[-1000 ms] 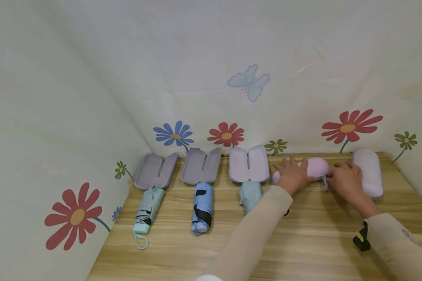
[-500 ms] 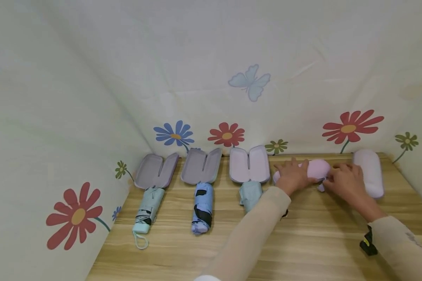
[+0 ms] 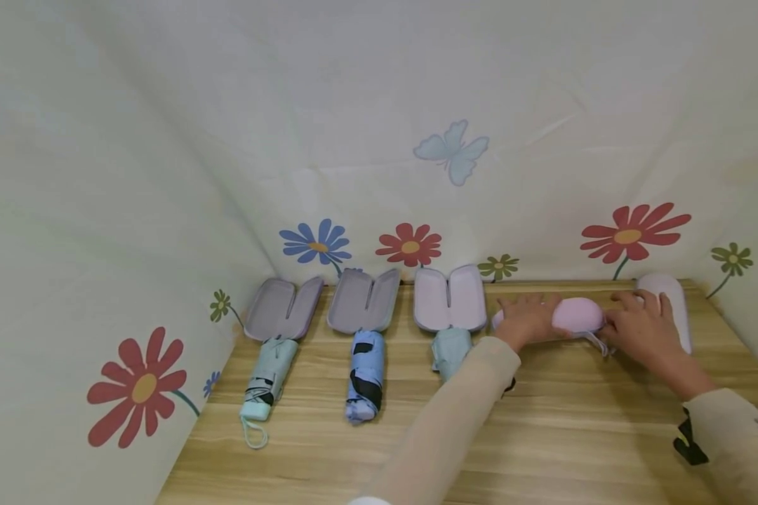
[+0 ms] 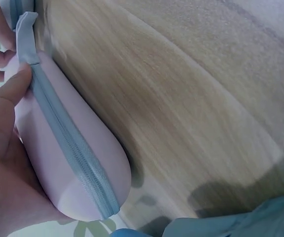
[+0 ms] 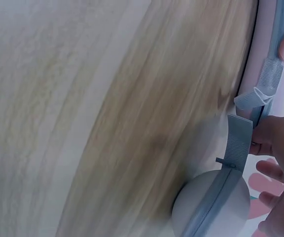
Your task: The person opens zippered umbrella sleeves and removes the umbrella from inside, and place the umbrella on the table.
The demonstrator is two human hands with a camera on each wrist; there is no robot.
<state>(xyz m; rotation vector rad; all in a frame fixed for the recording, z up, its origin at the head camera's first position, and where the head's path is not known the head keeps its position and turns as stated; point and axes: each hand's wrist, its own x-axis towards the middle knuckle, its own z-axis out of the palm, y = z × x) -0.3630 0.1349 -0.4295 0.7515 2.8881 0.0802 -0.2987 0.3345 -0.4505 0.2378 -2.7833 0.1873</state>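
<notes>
The left hand [image 3: 529,319] grips a pink, rounded, grey-zippered case [image 3: 577,313] on the wood-grained counter [image 3: 543,435]; the right hand [image 3: 649,333] is at its end, grip unclear.

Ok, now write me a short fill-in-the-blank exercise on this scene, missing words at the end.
Exactly ____ cases lie open on the table.
The middle umbrella is mostly ____ in color.
The person's ____ hand lies across the pink case.
One printed ____ shows above the flowers.

Missing words: three; blue; left; butterfly.
</notes>
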